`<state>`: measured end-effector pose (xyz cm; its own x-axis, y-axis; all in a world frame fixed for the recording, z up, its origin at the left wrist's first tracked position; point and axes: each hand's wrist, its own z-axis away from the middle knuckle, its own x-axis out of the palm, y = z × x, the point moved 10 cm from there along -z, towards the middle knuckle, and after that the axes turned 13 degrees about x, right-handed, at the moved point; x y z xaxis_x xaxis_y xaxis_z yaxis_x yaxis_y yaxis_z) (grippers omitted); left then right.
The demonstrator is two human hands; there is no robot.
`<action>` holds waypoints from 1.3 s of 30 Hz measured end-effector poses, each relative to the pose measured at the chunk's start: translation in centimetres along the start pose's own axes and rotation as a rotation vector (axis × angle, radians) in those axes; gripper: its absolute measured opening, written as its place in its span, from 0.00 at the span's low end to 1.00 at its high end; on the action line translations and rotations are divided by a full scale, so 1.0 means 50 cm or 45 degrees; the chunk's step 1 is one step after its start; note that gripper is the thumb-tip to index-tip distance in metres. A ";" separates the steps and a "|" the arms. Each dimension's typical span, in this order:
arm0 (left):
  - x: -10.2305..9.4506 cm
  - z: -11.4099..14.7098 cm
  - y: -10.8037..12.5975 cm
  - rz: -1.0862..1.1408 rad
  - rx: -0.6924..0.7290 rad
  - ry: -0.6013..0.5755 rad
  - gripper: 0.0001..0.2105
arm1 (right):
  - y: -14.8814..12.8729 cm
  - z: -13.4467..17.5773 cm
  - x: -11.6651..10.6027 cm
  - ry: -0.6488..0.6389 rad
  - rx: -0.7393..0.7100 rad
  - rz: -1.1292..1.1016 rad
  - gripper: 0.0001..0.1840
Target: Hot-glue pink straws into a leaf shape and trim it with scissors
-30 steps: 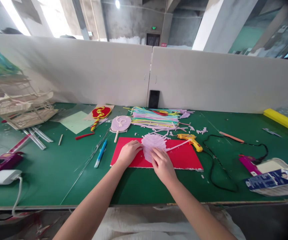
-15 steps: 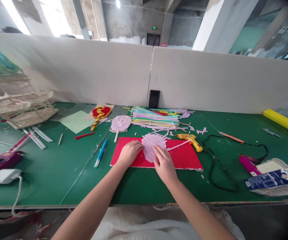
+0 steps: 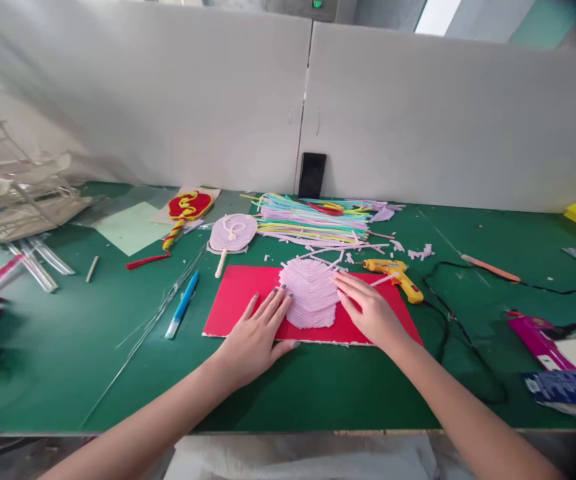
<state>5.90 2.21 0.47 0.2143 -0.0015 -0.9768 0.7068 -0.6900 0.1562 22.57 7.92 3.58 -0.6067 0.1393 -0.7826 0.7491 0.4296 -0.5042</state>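
From my remote seat I have one view, the head camera. The lilac ribbed piece [image 3: 311,297] lies flat on the red board [image 3: 233,300], which rests on the green table [image 3: 318,393]. My left hand [image 3: 255,337] is spread flat, gripping nothing, its fingertips at the left edge of the piece. My right hand [image 3: 371,310] is at the right edge, fingers bent together; I cannot tell whether they pinch anything. A thin lilac strip [image 3: 383,279] shows beyond that hand, overlapping the yellow glue gun [image 3: 409,285] in my view. Behind the board I see a heap of coloured strips [image 3: 313,223] and, left of it, a round lilac fan [image 3: 233,230]. A blue pen-like tool [image 3: 183,303] lies near the board's left side.
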 end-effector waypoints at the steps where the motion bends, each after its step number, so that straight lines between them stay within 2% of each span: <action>1: 0.001 -0.001 0.006 -0.033 -0.019 -0.018 0.35 | 0.007 -0.005 -0.001 -0.021 0.012 -0.023 0.20; 6: -0.001 -0.015 0.038 -0.130 -0.020 -0.065 0.35 | 0.039 -0.015 0.024 -0.177 0.137 -0.163 0.17; 10: -0.011 -0.029 0.055 -0.171 0.021 -0.044 0.35 | 0.049 -0.014 0.021 -0.163 0.163 -0.240 0.15; 14: -0.017 -0.053 0.068 -0.187 0.130 -0.017 0.35 | 0.058 -0.016 0.004 -0.164 0.147 -0.250 0.09; 19: 0.006 -0.071 0.074 -0.111 0.338 -0.064 0.32 | 0.070 -0.016 0.004 -0.238 0.162 -0.228 0.05; 24: 0.021 -0.071 0.063 -0.101 0.311 -0.059 0.31 | 0.068 -0.018 0.016 -0.233 0.175 -0.223 0.03; 34: 0.007 -0.073 0.071 -0.180 0.225 0.040 0.31 | 0.067 -0.016 0.017 -0.216 0.205 -0.171 0.03; 39: 0.012 -0.072 0.071 -0.184 0.213 0.022 0.30 | 0.070 -0.023 -0.010 -0.068 0.228 -0.209 0.05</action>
<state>10.95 2.39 0.96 0.1312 0.1178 -0.9843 0.6099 -0.7924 -0.0135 25.17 10.38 2.62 -0.7131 0.0313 -0.7004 0.6795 0.2771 -0.6794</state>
